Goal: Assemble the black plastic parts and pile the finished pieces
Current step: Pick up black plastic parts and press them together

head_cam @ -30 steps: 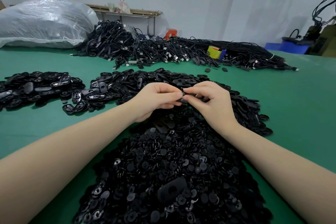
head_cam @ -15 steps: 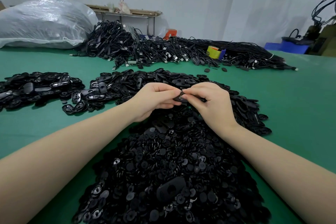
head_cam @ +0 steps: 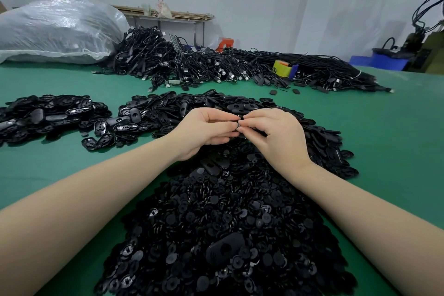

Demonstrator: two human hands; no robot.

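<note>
My left hand (head_cam: 204, 128) and my right hand (head_cam: 276, 134) meet fingertip to fingertip above the heap, both pinching one small black plastic part (head_cam: 239, 124), mostly hidden by the fingers. Below them lies a big heap of small round black pieces (head_cam: 223, 218) with a few oval shells (head_cam: 224, 249) on top. Behind the hands spreads a pile of oval black shells (head_cam: 216, 106). A separate pile of oval pieces (head_cam: 48, 115) lies at the far left on the green table (head_cam: 396, 139).
A long mound of black cables (head_cam: 216, 65) runs across the back of the table, with a yellow tape roll (head_cam: 282, 68) in it. A large clear plastic bag (head_cam: 57, 31) sits at the back left. Blue bins (head_cam: 384, 61) stand at the far right.
Both hands have stayed together over the heap, with only small finger shifts around the pinched part.
</note>
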